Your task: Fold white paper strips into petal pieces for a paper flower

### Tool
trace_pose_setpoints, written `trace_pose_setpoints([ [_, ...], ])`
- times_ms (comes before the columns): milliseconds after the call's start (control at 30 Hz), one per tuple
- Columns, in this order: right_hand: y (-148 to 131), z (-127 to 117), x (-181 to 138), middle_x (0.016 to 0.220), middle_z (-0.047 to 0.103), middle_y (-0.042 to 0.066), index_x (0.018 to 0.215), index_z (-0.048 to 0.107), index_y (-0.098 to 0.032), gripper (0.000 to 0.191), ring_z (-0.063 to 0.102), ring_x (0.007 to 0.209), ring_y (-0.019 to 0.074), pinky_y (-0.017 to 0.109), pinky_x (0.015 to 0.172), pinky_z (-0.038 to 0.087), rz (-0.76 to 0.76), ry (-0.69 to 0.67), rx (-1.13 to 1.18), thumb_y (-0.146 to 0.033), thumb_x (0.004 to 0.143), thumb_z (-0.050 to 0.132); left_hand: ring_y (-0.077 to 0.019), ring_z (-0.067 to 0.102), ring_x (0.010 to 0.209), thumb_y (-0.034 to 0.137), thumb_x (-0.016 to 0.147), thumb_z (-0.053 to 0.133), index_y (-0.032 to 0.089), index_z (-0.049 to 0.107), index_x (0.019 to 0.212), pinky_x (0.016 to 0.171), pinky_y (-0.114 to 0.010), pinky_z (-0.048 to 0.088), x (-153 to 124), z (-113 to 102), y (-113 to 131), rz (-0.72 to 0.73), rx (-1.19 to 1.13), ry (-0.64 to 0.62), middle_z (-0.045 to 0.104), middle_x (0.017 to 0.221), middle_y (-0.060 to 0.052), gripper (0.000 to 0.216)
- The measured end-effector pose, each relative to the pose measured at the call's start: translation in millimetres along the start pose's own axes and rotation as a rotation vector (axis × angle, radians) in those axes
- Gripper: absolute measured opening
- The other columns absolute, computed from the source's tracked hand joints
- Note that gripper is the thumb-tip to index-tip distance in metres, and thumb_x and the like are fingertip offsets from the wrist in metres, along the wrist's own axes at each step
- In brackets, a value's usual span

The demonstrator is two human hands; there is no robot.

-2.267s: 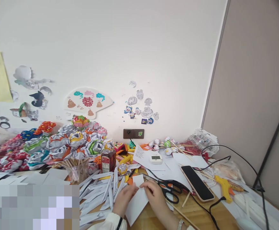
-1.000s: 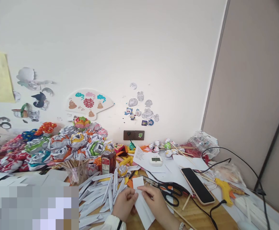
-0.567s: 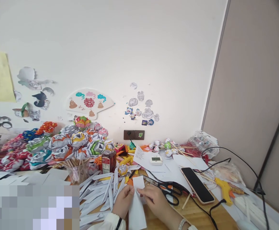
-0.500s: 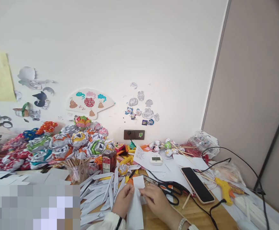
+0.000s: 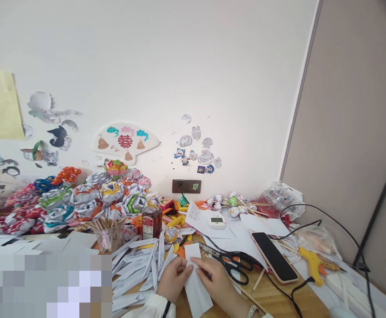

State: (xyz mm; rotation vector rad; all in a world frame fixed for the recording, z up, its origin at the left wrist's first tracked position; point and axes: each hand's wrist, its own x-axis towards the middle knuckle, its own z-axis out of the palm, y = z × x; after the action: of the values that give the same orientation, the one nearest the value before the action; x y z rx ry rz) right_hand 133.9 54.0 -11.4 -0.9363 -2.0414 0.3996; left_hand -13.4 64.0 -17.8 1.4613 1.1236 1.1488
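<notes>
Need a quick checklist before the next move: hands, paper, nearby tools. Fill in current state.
1. Left hand pinching the white paper: ok.
2. Right hand at the paper: ok, fingertips by the left thumb; how firmly they hold is cannot tell.
3. Crease under the fingers straight: cannot tell, fingers cover it.
4. Room beside the left hand: not ok, folded paper strips are heaped there.
5. Scissors out of both hands: ok, though they lie close by the right hand.
6. Glue gun cold: cannot tell; it lies at the right, untouched.
</notes>
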Motion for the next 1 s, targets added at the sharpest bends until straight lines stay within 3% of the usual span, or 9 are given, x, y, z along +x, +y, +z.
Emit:
trace_pose_setpoints([
  [267, -0.9, -3.2, 2.1, 0.087, 0.066, 0.003, 0.097, 0.061, -0.025, 0.030, 0.059, 0.078, 0.0167, 0.028, 0.071, 0.045, -0.003, 0.017, 0.093, -0.013, 0.077, 0.042, -0.0097, 0.038, 0.040, 0.058, 0.056, 0.050, 0.020, 0.043, 0.056, 0.039, -0.021, 0.031, -1.4, -3.8, 4.8, -0.058, -0.049, -0.063, 0.041, 0.046, 0.006, 0.039],
  [433, -0.6, -3.7, 3.0, 0.081, 0.067, 0.003, 0.089, 0.065, -0.022, 0.029, 0.059, 0.074, 0.0162, 0.027, 0.068, 0.045, 0.000, 0.032, 0.113, -0.010, 0.075, 0.043, -0.0096, 0.038, 0.044, 0.059, 0.057, 0.049, 0.020, 0.043, 0.054, 0.043, -0.021, 0.031, -1.0, -5.5, 5.6, -0.032, -0.059, -0.042, 0.039, 0.047, 0.006, 0.040],
  [833, 0.5, -0.7, 0.2, 0.081, 0.065, 0.005, 0.084, 0.063, -0.020, 0.024, 0.058, 0.077, 0.0173, 0.029, 0.071, 0.043, 0.035, 0.058, 0.154, -0.014, 0.077, 0.041, -0.0110, 0.040, 0.039, 0.060, 0.060, 0.044, 0.021, 0.043, 0.060, 0.039, -0.022, 0.033, -3.7, 1.8, 5.9, -0.060, 0.004, -0.034, 0.038, 0.046, 0.007, 0.039],
  [1000, 1.1, 1.9, -0.2, 0.068, 0.060, 0.002, 0.088, 0.055, -0.017, 0.018, 0.053, 0.061, 0.0132, 0.021, 0.055, 0.040, 0.126, 0.059, 0.180, -0.021, 0.079, 0.040, -0.0110, 0.038, 0.047, 0.051, 0.062, 0.048, 0.020, 0.043, 0.054, 0.047, -0.021, 0.031, -1.3, -1.1, 4.1, 0.018, 0.094, 0.012, 0.035, 0.048, 0.007, 0.033],
])
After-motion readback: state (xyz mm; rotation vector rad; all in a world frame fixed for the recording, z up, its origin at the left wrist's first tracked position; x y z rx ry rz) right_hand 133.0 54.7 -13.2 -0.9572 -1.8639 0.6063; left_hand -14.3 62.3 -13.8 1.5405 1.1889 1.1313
